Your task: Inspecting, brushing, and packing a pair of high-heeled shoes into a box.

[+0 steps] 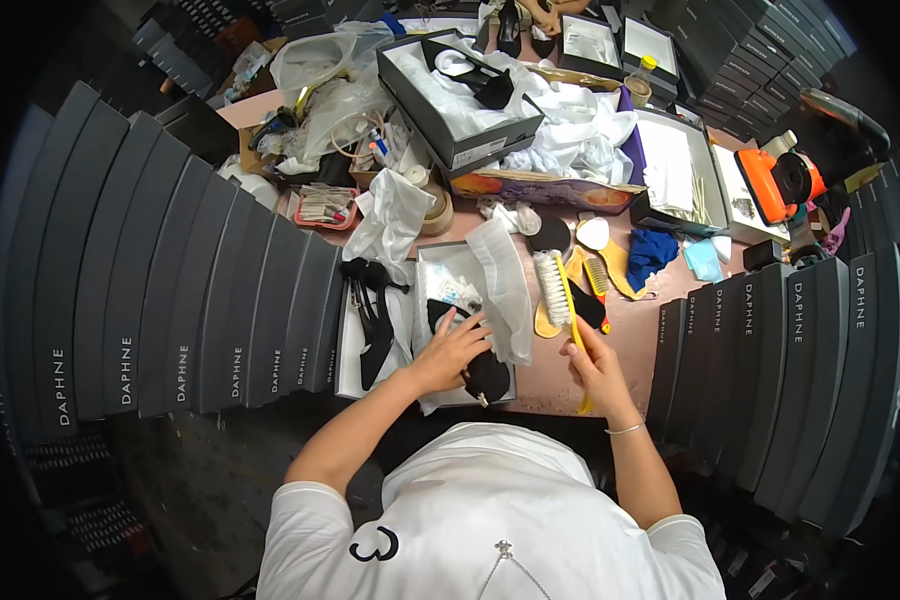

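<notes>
My right hand [597,370] is wrapped round the yellow handle of a brush [552,290] with white bristles, held upright over the table. My left hand [452,352] reaches into an open shoebox and grips a black shoe [488,380], its fingers covering the middle of it. A second black shoe [375,335], with a bow and a heel, lies left of it in white lining. White tissue paper [503,290] is folded back at the box's right side. A yellow-handled comb-like brush [598,278] lies just beyond the brush I hold.
Stacked dark shoeboxes wall in the left [170,290] and right [770,350]. Behind stand another open shoebox [480,150] and a carton of tissue [570,190]. A blue cloth [652,258] and an orange tape dispenser [765,188] are on the right. Another person's hands show at the far edge.
</notes>
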Demonstrator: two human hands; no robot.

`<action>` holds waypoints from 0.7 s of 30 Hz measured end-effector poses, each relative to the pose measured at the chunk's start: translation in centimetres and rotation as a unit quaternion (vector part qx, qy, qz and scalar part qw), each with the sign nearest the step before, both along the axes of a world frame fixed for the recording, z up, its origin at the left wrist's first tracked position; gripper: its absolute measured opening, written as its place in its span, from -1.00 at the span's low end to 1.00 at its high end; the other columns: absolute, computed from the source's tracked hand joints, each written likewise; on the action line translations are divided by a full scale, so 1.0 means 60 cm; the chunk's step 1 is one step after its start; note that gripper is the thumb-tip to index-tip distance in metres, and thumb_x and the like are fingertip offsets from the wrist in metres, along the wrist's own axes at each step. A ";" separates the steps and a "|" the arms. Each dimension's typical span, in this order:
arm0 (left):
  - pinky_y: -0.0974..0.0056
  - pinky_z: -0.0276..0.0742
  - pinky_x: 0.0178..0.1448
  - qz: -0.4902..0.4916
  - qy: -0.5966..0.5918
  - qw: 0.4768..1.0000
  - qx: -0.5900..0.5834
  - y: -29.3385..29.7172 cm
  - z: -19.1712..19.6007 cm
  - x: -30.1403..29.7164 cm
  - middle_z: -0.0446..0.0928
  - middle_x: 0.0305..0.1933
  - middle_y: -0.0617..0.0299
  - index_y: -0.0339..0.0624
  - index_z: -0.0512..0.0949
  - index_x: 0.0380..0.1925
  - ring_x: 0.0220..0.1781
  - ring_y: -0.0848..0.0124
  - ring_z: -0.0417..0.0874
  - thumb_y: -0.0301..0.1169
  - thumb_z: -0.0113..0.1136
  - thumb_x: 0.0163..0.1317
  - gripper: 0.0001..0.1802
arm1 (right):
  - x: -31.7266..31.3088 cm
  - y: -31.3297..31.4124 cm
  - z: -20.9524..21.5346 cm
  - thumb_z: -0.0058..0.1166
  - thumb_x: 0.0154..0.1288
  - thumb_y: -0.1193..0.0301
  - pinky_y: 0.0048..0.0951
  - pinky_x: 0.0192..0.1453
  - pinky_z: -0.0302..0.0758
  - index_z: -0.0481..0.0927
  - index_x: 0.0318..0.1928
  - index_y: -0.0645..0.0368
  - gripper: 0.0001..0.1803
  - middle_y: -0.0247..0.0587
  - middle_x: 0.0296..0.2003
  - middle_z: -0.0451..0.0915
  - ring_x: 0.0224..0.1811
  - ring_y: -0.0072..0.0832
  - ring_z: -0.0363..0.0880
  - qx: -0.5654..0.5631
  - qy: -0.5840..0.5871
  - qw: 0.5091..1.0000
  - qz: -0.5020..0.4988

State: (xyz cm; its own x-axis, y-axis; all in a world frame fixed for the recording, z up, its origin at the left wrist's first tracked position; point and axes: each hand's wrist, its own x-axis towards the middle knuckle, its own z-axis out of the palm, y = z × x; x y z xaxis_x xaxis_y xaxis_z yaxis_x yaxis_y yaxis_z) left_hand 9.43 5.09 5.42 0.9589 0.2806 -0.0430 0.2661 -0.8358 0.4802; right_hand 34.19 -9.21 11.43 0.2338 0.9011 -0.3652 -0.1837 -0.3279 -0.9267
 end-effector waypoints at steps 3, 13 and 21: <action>-0.01 0.19 0.40 0.008 -0.097 0.995 0.010 0.023 0.083 -0.002 0.47 0.08 0.12 -0.13 0.48 -0.01 0.30 0.09 0.40 -0.46 0.31 -0.17 -0.42 | 0.015 0.005 0.018 -0.05 0.42 0.43 -0.77 -0.56 0.09 0.20 0.40 0.08 -0.43 -0.49 -0.37 0.38 -0.58 -0.84 0.14 0.025 0.014 1.000 -0.011; 0.25 0.51 0.08 0.319 -0.187 0.873 -0.317 -0.011 0.178 0.043 0.60 -0.08 0.08 -0.29 0.30 0.15 -0.03 0.26 0.64 -0.47 0.26 -0.04 -0.33 | -0.066 0.117 0.178 0.56 -0.22 0.23 -0.37 -0.01 0.49 0.08 0.43 0.22 0.21 -0.04 0.07 0.50 -0.01 -0.30 0.56 0.349 -0.354 0.861 0.104; 0.37 0.52 -0.22 0.433 -0.327 0.626 -0.560 -0.052 0.121 0.038 0.55 -0.30 0.27 -0.27 0.45 -0.12 -0.34 0.46 0.60 -0.43 0.26 0.17 -0.69 | -0.111 0.104 0.113 0.23 0.11 0.53 -0.27 -0.08 0.52 0.26 0.34 0.18 -0.25 0.09 -0.11 0.57 -0.14 -0.09 0.61 0.200 -0.238 0.941 0.132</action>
